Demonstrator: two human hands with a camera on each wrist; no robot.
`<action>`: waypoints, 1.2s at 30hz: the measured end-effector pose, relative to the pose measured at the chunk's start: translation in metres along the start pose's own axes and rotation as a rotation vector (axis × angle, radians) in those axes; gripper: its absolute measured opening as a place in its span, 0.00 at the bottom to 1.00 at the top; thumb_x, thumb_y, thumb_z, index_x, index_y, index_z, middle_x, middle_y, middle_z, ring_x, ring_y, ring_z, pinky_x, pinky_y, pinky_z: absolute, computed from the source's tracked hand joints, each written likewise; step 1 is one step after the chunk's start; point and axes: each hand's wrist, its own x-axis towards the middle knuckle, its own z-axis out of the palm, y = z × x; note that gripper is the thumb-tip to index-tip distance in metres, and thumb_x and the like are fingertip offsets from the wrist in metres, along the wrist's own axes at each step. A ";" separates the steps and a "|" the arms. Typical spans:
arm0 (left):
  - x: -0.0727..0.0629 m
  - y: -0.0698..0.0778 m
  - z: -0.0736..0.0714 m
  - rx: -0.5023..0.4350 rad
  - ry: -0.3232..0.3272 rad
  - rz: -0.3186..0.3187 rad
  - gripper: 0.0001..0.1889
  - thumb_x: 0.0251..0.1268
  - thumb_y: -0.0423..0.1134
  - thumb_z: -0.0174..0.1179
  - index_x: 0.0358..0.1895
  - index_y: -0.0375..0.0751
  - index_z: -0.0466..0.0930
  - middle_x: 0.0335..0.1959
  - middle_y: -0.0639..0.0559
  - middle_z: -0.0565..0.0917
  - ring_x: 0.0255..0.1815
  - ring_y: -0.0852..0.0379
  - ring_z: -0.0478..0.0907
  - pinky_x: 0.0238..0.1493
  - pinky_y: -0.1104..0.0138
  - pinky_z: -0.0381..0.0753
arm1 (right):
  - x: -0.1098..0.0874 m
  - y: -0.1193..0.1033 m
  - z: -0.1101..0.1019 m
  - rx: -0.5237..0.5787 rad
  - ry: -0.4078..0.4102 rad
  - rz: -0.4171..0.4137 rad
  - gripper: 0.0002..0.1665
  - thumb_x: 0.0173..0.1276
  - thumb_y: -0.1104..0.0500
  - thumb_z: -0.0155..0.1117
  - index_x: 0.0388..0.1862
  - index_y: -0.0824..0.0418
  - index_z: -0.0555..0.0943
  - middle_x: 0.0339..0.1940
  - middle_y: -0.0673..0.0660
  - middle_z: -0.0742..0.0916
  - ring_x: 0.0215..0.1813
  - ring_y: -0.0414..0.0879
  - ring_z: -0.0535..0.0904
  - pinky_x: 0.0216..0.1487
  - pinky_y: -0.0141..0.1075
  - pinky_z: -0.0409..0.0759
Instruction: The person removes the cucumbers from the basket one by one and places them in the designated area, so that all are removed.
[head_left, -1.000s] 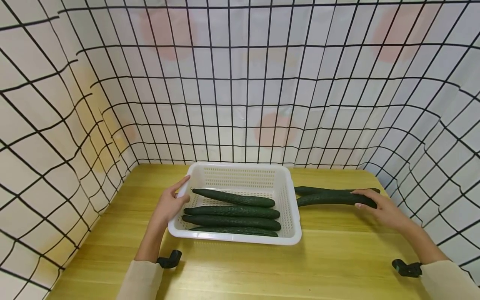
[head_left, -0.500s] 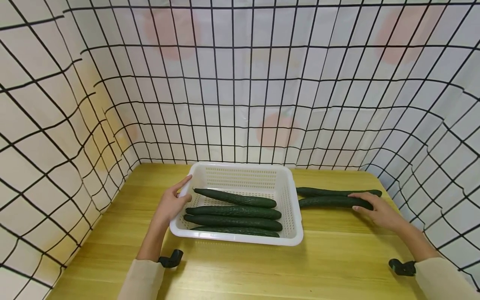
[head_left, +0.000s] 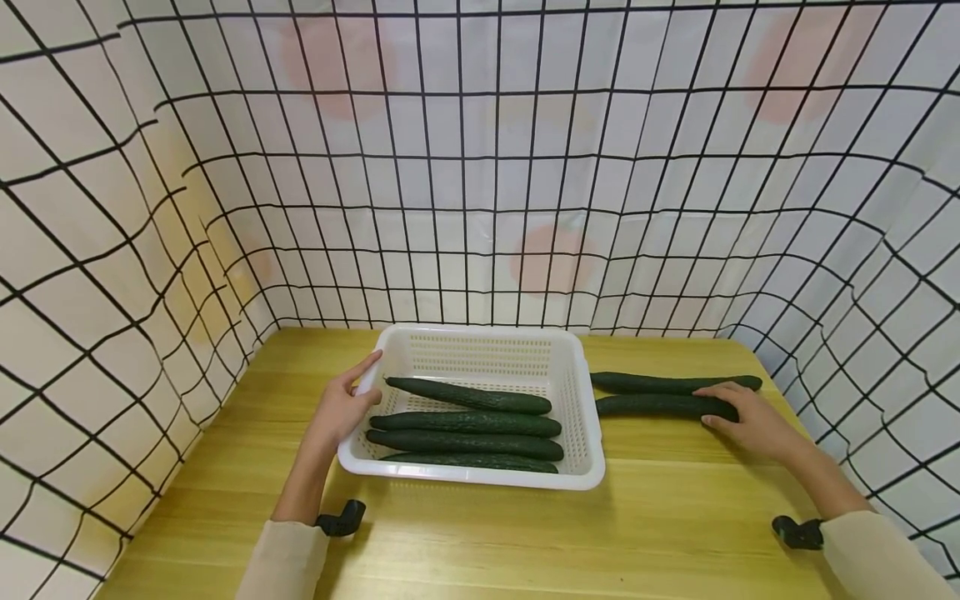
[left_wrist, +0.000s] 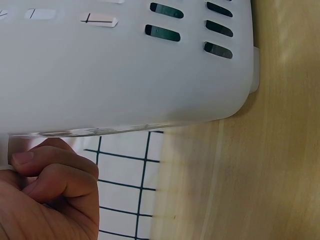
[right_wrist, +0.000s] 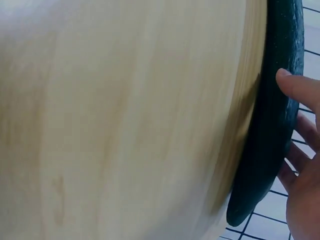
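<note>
A white plastic basket (head_left: 469, 477) stands on the wooden table with several dark green cucumbers (head_left: 465, 423) lying lengthwise in it. My left hand (head_left: 345, 410) grips the basket's left rim; its curled fingers (left_wrist: 65, 170) show below the rim in the left wrist view. To the right of the basket, two more cucumbers lie side by side. The far cucumber (head_left: 660, 384) rests on the table. My right hand (head_left: 752, 422) holds the near cucumber (head_left: 652, 406) by its right end, with the thumb (right_wrist: 295, 87) on one side and the other fingers behind it.
Black wire grid panels (head_left: 480, 192) backed with pale cloth enclose the table (head_left: 480, 542) at the back and on both sides. A small black device (head_left: 342, 518) is on the left wrist and another (head_left: 798, 533) on the right.
The near cucumber, held by my right hand, has shifted left and slightly away from the far one, which it overlapped before. My left hand stays on the basket rim.
</note>
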 end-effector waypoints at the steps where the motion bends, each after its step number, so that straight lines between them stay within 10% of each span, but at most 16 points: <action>1: 0.000 0.000 0.000 0.002 0.000 -0.002 0.37 0.65 0.35 0.59 0.78 0.65 0.67 0.40 0.35 0.84 0.28 0.54 0.75 0.29 0.63 0.80 | 0.001 -0.002 0.000 -0.002 0.004 0.003 0.27 0.75 0.53 0.65 0.68 0.62 0.77 0.68 0.73 0.75 0.66 0.76 0.69 0.57 0.71 0.69; 36: 0.000 0.000 0.000 -0.024 -0.004 -0.020 0.37 0.64 0.35 0.59 0.78 0.65 0.67 0.40 0.37 0.83 0.32 0.52 0.77 0.30 0.63 0.81 | 0.092 -0.165 -0.008 0.195 0.098 -0.228 0.28 0.75 0.52 0.65 0.69 0.60 0.77 0.67 0.59 0.82 0.64 0.60 0.78 0.63 0.61 0.75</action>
